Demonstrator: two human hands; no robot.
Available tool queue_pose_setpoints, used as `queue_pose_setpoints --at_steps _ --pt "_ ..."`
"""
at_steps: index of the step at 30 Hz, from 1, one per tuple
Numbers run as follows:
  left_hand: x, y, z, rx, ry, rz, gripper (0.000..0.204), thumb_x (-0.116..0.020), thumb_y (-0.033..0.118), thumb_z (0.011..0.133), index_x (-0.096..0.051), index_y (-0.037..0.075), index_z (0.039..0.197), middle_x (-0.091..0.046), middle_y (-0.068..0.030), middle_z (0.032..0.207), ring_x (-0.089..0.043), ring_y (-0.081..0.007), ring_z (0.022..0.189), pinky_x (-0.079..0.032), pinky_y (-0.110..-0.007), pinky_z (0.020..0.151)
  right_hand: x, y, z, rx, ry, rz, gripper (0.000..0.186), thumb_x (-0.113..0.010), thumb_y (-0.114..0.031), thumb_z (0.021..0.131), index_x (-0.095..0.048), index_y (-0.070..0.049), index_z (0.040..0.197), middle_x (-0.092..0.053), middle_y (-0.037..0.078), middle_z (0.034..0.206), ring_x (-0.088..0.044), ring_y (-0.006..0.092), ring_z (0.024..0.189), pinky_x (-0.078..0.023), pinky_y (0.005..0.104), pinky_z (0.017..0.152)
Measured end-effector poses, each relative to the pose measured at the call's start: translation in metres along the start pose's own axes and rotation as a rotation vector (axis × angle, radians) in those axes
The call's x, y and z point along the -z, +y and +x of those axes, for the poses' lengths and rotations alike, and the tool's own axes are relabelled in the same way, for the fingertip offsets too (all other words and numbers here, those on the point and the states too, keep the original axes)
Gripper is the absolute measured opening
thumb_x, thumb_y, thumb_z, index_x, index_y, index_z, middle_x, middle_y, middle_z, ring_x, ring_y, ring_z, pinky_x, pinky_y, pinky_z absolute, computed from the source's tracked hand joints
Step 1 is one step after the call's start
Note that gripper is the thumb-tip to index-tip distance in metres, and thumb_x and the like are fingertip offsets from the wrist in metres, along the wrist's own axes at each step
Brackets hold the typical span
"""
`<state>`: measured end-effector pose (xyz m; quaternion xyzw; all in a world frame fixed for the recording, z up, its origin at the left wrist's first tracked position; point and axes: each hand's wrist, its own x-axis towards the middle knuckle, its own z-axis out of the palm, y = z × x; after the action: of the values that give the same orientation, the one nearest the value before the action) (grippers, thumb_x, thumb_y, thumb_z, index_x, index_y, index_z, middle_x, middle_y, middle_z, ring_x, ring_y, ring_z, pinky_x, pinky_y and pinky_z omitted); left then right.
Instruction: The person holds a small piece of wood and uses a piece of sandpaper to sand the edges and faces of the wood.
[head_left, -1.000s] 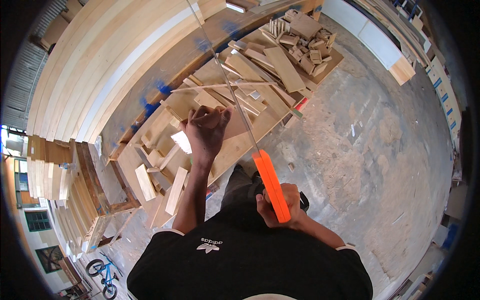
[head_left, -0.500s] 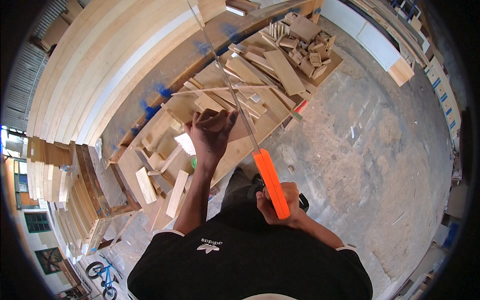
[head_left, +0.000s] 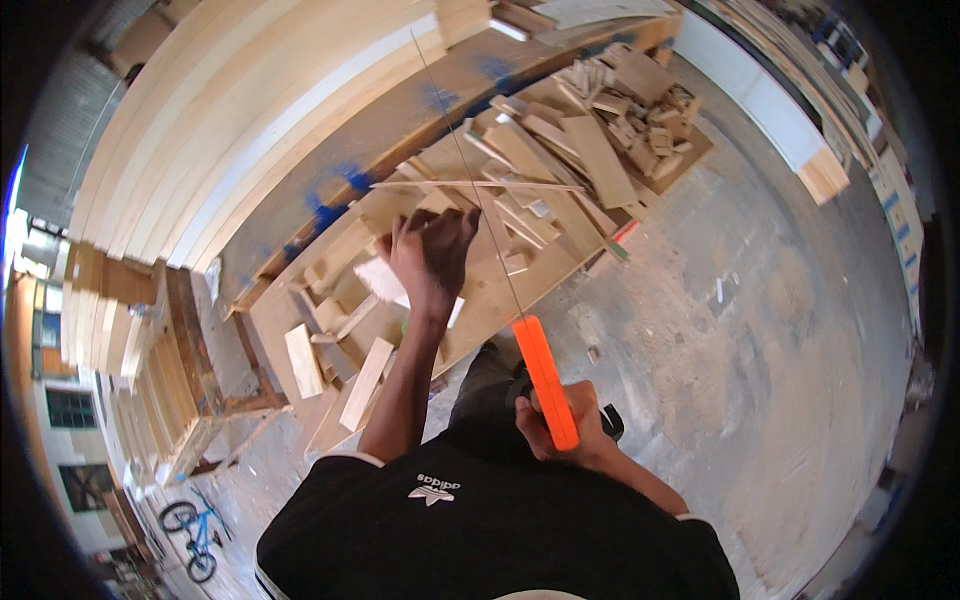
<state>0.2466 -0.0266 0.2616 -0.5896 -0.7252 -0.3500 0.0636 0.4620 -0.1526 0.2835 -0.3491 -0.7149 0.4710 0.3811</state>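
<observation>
My right hand (head_left: 565, 432) grips the orange handle of a hand saw (head_left: 543, 375), low in the middle of the view. Its thin blade runs up and away over the workbench (head_left: 500, 300). My left hand (head_left: 432, 258) reaches out onto the bench and lies on a pale wood block (head_left: 382, 282), fingers bent over its far side, just left of the blade. Short offcuts and thin strips lie all around that hand. The hand is slightly blurred.
A heap of wood offcuts (head_left: 610, 120) fills the bench's far right end. Long pale boards (head_left: 230, 130) are stacked behind it. A wooden trestle (head_left: 190, 350) stands at the left, above a blue bicycle (head_left: 195, 535). The dusty concrete floor (head_left: 760, 330) spreads to the right.
My left hand has shifted a little to the right on the bench, closer to the blade. The saw stays in my right hand, hardly moved.
</observation>
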Motion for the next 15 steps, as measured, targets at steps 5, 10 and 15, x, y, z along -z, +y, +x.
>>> queue_pose_setpoints --at_steps 5,10,15 --pt "-0.008 -0.03 0.012 0.023 0.0 -0.144 0.022 -0.079 0.036 0.078 -0.077 0.015 0.081 -0.071 -0.0053 0.085 -0.06 -0.0248 0.09 -0.032 -0.041 0.087 -0.001 -0.005 -0.009 0.0 0.033 0.039 0.026 -0.067 -0.006 0.085 -0.052 -0.004 0.064 -0.047 0.003 0.052 -0.049 0.0108 0.045 -0.04 0.0273 0.043" --pt "0.0 -0.012 0.0 0.014 -0.149 -0.193 0.02 -0.078 0.034 0.079 -0.077 0.014 0.083 -0.069 -0.0045 0.083 -0.059 -0.0244 0.088 -0.032 -0.04 0.087 -0.004 0.003 -0.009 0.124 0.101 -0.038 0.025 -0.067 -0.005 0.084 -0.052 -0.007 0.065 -0.046 0.003 0.052 -0.049 0.0148 0.041 -0.039 0.0285 0.04" --pt "0.008 0.003 -0.015 -0.01 -0.16 -0.373 0.024 -0.074 0.038 0.084 -0.077 0.014 0.084 -0.068 -0.0044 0.084 -0.057 -0.0227 0.087 -0.031 -0.04 0.088 -0.003 0.0 0.004 0.301 0.192 -0.112 0.026 -0.067 -0.004 0.083 -0.049 -0.008 0.065 -0.043 0.003 0.051 -0.046 0.0188 0.038 -0.036 0.0307 0.037"
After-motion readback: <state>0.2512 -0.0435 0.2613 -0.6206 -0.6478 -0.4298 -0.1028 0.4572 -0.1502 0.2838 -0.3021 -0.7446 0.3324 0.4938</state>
